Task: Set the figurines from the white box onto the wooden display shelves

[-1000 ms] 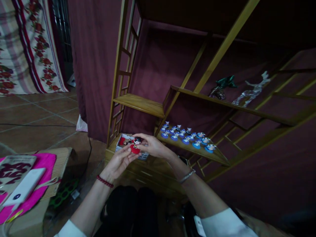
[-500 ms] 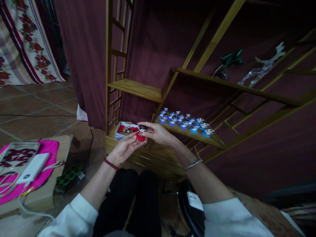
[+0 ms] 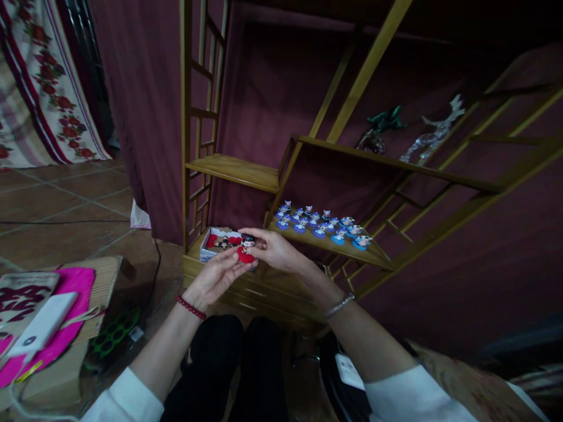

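Observation:
Between my two hands is a small doll figurine [image 3: 247, 247] with black hair and a round red base. My left hand [image 3: 220, 274] grips the red base from below and the left. The fingers of my right hand [image 3: 277, 251] close on the figurine's upper part from the right. Just behind my left hand, a white open box [image 3: 206, 253] rests on the low left part of the wooden display stand, with more dark-haired figurines [image 3: 224, 242] and red pieces inside. My hands hide part of the box's right side.
Rows of small blue and purple figurines [image 3: 319, 228] stand on a shelf [image 3: 373, 255] to the right. Higher up are a green ornament [image 3: 387, 120] and a clear deer-like ornament [image 3: 433, 138]. A low table at left carries a white power bank [image 3: 44, 325]. A black stool [image 3: 329, 369] stands near my legs.
The view has shifted slightly, so the stand and shelves appear a little lower and further left. Both hands keep hold of the same figurine, which looks slightly more upright.

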`<state>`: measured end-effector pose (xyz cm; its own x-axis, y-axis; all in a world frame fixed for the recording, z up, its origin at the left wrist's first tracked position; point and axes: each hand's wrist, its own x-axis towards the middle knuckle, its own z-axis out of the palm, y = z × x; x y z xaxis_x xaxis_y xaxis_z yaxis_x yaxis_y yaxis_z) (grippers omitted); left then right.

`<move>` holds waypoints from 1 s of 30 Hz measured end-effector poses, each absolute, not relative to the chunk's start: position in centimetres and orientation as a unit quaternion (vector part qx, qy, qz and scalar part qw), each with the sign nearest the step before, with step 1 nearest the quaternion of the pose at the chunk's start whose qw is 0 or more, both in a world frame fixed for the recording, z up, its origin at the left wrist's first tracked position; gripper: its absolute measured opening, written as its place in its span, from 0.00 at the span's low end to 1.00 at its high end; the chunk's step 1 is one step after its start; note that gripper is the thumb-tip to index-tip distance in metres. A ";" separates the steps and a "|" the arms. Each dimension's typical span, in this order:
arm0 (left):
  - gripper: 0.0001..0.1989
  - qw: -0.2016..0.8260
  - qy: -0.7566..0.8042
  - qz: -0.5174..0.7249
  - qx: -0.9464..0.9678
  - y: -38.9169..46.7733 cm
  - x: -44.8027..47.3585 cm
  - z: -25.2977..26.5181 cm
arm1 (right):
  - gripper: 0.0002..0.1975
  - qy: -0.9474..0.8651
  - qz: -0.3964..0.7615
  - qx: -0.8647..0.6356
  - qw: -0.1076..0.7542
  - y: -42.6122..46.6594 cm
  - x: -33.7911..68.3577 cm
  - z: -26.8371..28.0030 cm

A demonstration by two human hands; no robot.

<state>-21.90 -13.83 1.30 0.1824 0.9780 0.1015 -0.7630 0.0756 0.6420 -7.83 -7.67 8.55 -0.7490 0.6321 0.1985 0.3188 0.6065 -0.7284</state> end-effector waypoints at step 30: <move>0.10 0.698 0.157 0.629 0.306 -12.1 -25.6 3.9 | 0.25 -0.864 0.406 -0.222 0.196 -5.6 -10.5 12.2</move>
<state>-25.56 -12.11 3.93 0.1603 0.9730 0.1662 -0.7813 0.0222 0.6238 -10.52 -5.58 12.17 -0.8242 0.5436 0.1589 0.2243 0.5710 -0.7897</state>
